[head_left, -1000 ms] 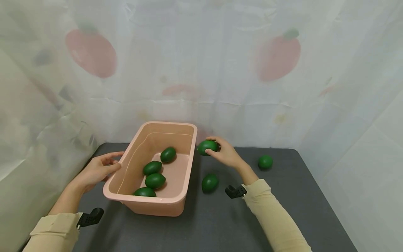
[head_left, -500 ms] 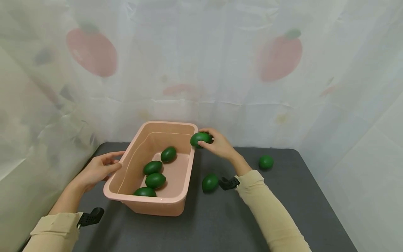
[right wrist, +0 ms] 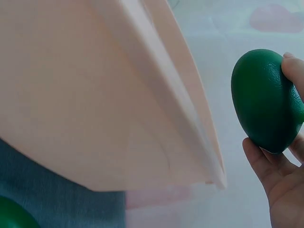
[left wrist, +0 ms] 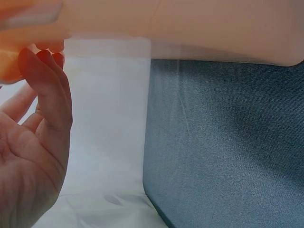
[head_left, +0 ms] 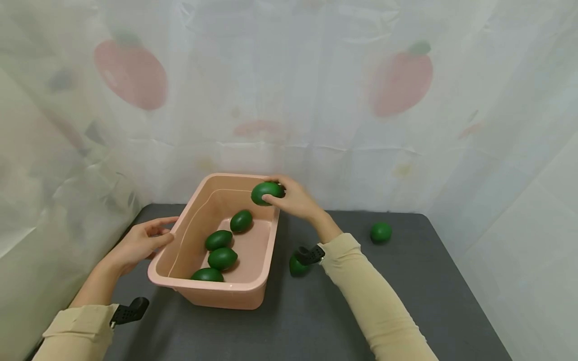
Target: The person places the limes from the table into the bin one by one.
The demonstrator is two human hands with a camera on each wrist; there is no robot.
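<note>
Fingers of the right hand [head_left: 293,199] curl round a green avocado [head_left: 266,193] — up from the table, now over the pink tub [head_left: 235,288] rim. Left hand [head_left: 140,243] unchanged — fingers relaxed against the tub's left wall.

bin [head_left: 266,273] open-topped, four avocados [head_left: 222,258] crowding its floor

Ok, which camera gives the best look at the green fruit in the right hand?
The right wrist view: the green fruit fills the frame, held in the right hand. The head view shows it small, above the pink tub. The left wrist view shows none of it.
</note>
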